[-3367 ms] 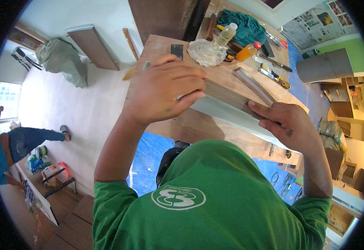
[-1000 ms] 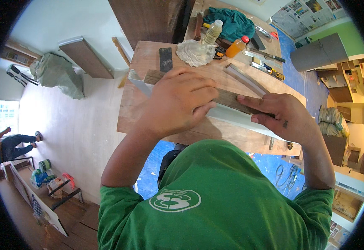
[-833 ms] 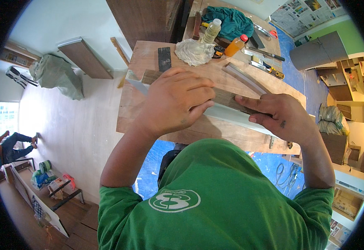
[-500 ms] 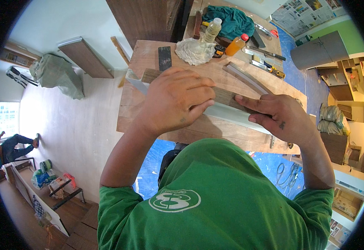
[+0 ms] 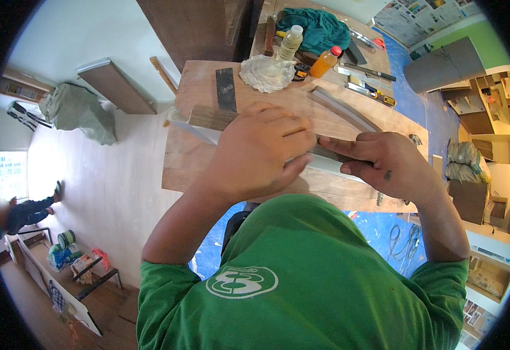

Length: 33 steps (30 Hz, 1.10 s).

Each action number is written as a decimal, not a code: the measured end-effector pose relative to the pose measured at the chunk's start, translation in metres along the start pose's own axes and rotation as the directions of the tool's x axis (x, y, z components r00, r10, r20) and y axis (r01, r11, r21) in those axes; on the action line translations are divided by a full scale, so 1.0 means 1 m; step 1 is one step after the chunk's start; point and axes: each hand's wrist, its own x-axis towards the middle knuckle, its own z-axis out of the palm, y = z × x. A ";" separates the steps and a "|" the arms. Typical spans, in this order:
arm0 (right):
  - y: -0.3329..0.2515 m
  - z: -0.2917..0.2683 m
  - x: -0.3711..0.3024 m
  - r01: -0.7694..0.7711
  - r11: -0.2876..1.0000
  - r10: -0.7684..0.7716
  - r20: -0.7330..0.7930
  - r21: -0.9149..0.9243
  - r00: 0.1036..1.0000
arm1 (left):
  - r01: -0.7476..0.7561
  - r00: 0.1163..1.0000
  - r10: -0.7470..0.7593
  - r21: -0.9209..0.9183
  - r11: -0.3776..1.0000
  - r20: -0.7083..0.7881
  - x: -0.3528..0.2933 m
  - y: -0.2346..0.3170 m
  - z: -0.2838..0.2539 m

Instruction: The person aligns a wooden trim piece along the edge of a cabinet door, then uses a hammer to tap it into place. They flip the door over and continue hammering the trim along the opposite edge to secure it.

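Note:
A long narrow board (image 5: 211,118) with a wood-grain top and a white side lies slantwise across the plywood worktable (image 5: 188,175). My left hand (image 5: 266,146) is closed over its middle, fingers bent over the top and thumb on the near side. Close to its fingertips, my right hand (image 5: 383,163) grips the right part of the board between extended fingers and thumb. Both palms hide much of the wood-grain face. A dark flat strip (image 5: 226,90) rests beyond the board's left end, and a pale channel-like length (image 5: 345,109) lies beyond my right hand.
At the table's back are a crumpled white cloth (image 5: 266,73), an orange bottle (image 5: 326,62), a clear bottle (image 5: 290,44), a tape measure (image 5: 301,72) and a green cloth (image 5: 316,29). Blue sheeting (image 5: 377,233) covers floor nearby. Another person (image 5: 27,214) is at far left.
My left hand has slid right along the board, close to my right hand, uncovering more of its left end. My right hand has shifted slightly left.

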 end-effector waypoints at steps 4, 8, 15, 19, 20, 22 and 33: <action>0.001 -0.006 -0.010 -0.070 0.994 0.073 -0.041 0.079 0.996 | 0.013 0.999 -0.012 -0.032 0.999 0.043 0.001 -0.004 0.004; 0.011 -0.028 -0.030 -0.286 0.952 0.280 0.070 0.105 0.957 | 0.010 1.000 -0.010 -0.025 1.000 0.004 0.001 -0.005 0.006; 0.020 -0.040 -0.065 -0.313 0.914 0.327 -0.011 0.260 0.945 | 0.010 0.999 -0.012 -0.044 0.999 -0.038 0.007 -0.009 0.009; 0.013 -0.036 -0.060 -0.261 0.949 0.274 -0.054 0.175 0.960 | -0.002 0.999 0.001 -0.028 1.000 -0.036 0.006 -0.009 0.007; 0.012 -0.035 -0.060 -0.287 0.943 0.297 -0.033 0.165 0.954 | -0.006 0.999 0.005 -0.019 1.000 -0.037 0.006 -0.010 0.008; 0.025 -0.030 -0.060 -0.128 0.990 0.132 -0.094 0.054 0.987 | -0.011 0.999 0.011 0.002 1.000 -0.038 0.005 -0.010 0.010; 0.019 -0.015 -0.062 -0.265 0.960 0.274 -0.108 0.092 0.956 | -0.023 0.998 0.023 0.005 1.000 -0.055 0.004 -0.011 0.011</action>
